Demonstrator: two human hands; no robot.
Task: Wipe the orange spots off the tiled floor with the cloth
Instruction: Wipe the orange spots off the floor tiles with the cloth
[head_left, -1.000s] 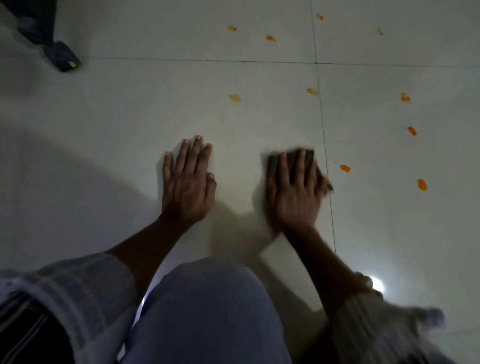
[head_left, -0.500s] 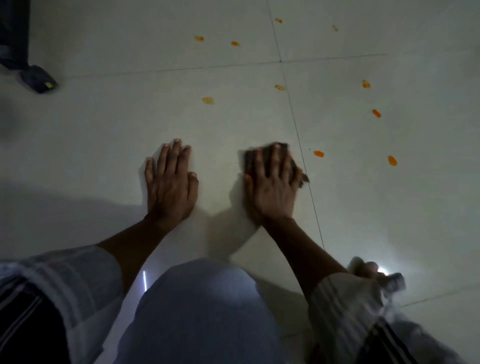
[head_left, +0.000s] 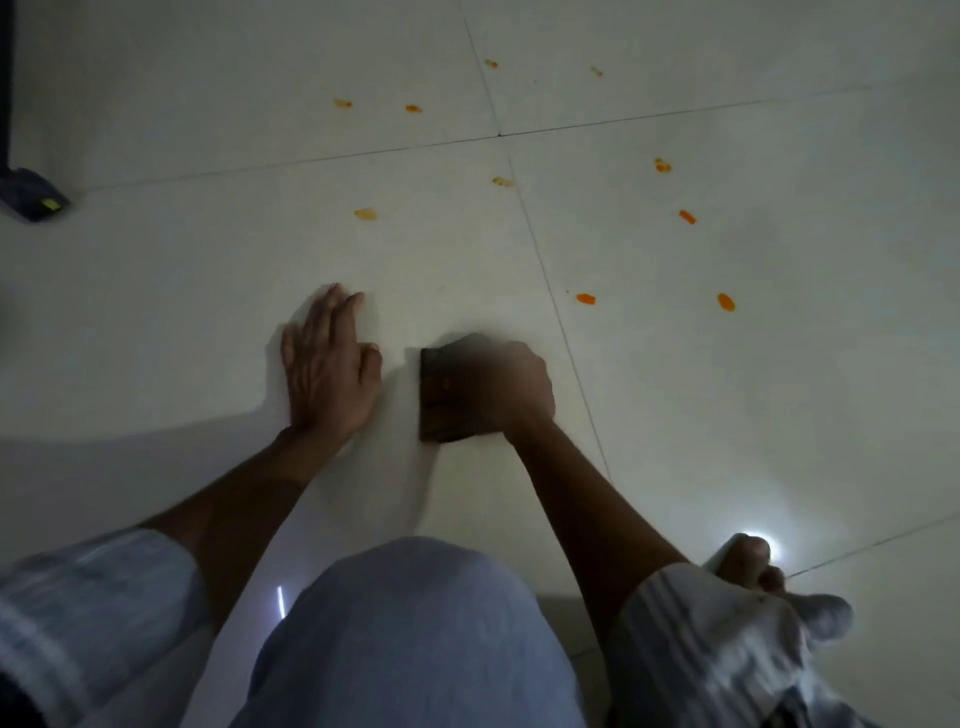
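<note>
A dark folded cloth (head_left: 441, 395) lies on the pale tiled floor (head_left: 727, 415), and my right hand (head_left: 506, 387) grips it from the right, fingers curled over it and blurred. To its left my left hand (head_left: 327, 371) rests flat on the floor, fingers apart. Several orange spots dot the tiles farther out: the nearest spot (head_left: 585, 299) lies beyond a grout line to the right of the cloth, another spot (head_left: 725, 302) sits farther right, and a paler smear (head_left: 365, 214) lies ahead of my left hand.
My bent knee in light trousers (head_left: 410, 639) fills the bottom centre. My bare foot (head_left: 748, 564) shows at the lower right beside a bright light reflection. A dark object (head_left: 34, 200) sits on the floor at the far left.
My right hand has pulled the cloth back toward me and turned it, going from flat fingers on top to a curled grip. The left hand stays planted. The view has shifted.
</note>
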